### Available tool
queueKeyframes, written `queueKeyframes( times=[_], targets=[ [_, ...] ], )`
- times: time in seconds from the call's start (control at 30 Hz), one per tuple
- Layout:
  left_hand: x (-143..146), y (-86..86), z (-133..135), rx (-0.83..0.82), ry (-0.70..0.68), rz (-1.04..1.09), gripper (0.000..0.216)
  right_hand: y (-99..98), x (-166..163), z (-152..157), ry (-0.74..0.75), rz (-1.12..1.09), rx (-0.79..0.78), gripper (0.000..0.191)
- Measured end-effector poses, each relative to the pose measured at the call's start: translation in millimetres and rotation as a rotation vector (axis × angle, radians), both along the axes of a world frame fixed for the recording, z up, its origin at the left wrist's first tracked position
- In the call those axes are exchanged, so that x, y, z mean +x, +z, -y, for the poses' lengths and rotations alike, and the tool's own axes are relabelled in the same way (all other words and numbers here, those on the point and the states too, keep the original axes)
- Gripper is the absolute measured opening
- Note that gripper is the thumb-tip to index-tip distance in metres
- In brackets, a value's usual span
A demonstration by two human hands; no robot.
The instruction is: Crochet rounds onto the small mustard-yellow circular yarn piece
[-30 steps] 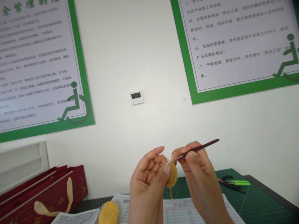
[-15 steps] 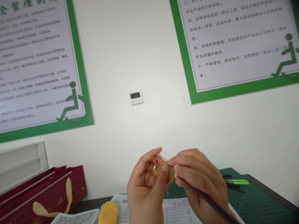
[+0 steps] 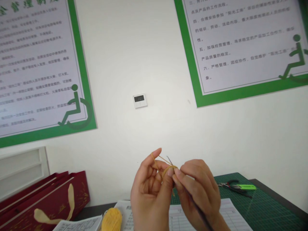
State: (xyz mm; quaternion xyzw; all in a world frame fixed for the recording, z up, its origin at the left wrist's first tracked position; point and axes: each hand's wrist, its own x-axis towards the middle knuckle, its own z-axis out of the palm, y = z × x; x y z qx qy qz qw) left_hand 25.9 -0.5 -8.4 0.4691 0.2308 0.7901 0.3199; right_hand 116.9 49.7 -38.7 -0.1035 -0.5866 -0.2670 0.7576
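My left hand [image 3: 151, 189] pinches a small mustard-yellow crochet piece [image 3: 169, 169] between thumb and fingers. A strand of yarn [image 3: 164, 159] loops over its raised index finger and runs down to the piece. In my right hand [image 3: 199, 186] is a crochet hook with a dark handle [image 3: 197, 210]. The slim metal tip of the hook pokes up past the crochet piece, close to the yarn. Both hands meet at the piece, and my fingers hide much of it. A ball of yellow yarn [image 3: 111, 220] lies below and left of my left hand.
Printed sheets [image 3: 232, 214] lie under my hands on a green cutting mat [image 3: 267, 202]. Pliers [image 3: 232, 185] and a bright green-handled tool [image 3: 246, 187] rest on the mat at right. Dark red gift bags [image 3: 60, 205] stand at left. A thermostat [image 3: 140, 101] and green-framed posters [image 3: 196, 96] hang on the wall.
My right hand has moved left and closer to the left hand. The hook's tip now shows above the crochet piece. My left index finger has shifted slightly up and left.
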Motion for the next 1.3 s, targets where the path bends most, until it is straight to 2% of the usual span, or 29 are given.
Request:
queueKeyframes(
  times=[0.07, 0.1, 0.2, 0.27, 0.37, 0.43, 0.5, 0.53, 0.6, 0.67, 0.7, 0.73, 0.77, 0.8, 0.87, 0.97, 1.07, 1.13, 1.2, 1.3],
  targets=[
    [2, -0.7, 2, 0.033, 0.129, -0.067, 0.036, -3.2, 0, 3, 0.127, -0.031, -0.113, 0.02],
    [1, -0.4, 2, 0.035, 0.136, -0.085, 0.035, -4.1, 0, 5, 0.21, -0.062, -0.174, 0.018],
    [-2, 2.4, 2, 0.016, 0.015, -0.065, 0.033, -1.1, 3, 7, 0.527, -0.246, -0.397, 0.01],
    [-5, 4.4, 1, -0.003, -0.079, -0.029, 0.033, 5.4, 4, 7, 0.861, -0.34, -0.593, 0.02],
    [-7, 5.2, -1, -0.006, -0.152, 0.0, 0.031, 14.7, 1, 4, 1.305, -0.26, -0.87, 0.033],
    [-7, 3.8, -2, 0.01, -0.165, 0.002, 0.031, 16.6, -3, 2, 1.443, -0.187, -0.898, 0.034],
    [-6, 1.5, -3, 0.026, -0.148, -0.001, 0.031, 14.5, -5, 1, 1.375, -0.148, -0.795, 0.028],
    [-5, 0.3, -3, 0.031, -0.133, -0.007, 0.032, 12.5, -4, 0, 1.253, -0.133, -0.704, 0.022],
    [-5, -1.3, -4, 0.032, -0.112, -0.013, 0.034, 7.8, 1, -2, 0.863, -0.058, -0.481, 0.01],
    [-6, -1.6, -4, 0.004, -0.142, 0.005, 0.037, 3.1, 8, -5, 0.43, 0.056, -0.22, 0.023],
    [-6, -1.2, -3, -0.026, -0.189, 0.024, 0.038, 1.0, 10, -6, 0.275, 0.096, -0.096, 0.032],
    [-7, -0.4, -2, -0.068, -0.255, 0.048, 0.04, -0.7, 12, -6, 0.201, 0.119, -0.009, 0.039],
    [-8, 0.8, -1, -0.12, -0.331, 0.075, 0.042, -2.1, 12, -7, 0.207, 0.117, 0.032, 0.043],
    [-10, 2.1, 0, -0.173, -0.409, 0.099, 0.044, -3.2, 10, -7, 0.281, 0.089, 0.031, 0.042],
    [-13, 5.0, 2, -0.247, -0.532, 0.13, 0.045, -4.0, 3, -5, 0.532, -0.021, -0.072, 0.031],
    [-17, 8.3, 3, -0.274, -0.593, 0.137, 0.043, -1.3, -8, 0, 0.877, -0.241, -0.236, 0.014],
    [-20, 8.5, 1, -0.26, -0.614, 0.124, 0.035, 6.1, -9, 5, 1.175, -0.294, -0.377, 0.016],
    [-19, 6.7, -1, -0.217, -0.599, 0.089, 0.03, 11.7, -5, 7, 1.35, -0.262, -0.491, 0.025],
    [-17, 4.3, -2, -0.162, -0.522, 0.039, 0.028, 15.5, -3, 7, 1.455, -0.238, -0.62, 0.031],
    [-12, 2.0, -2, -0.096, -0.358, 0.007, 0.026, 14.7, -4, 5, 1.419, -0.227, -0.704, 0.027]
  ],
)
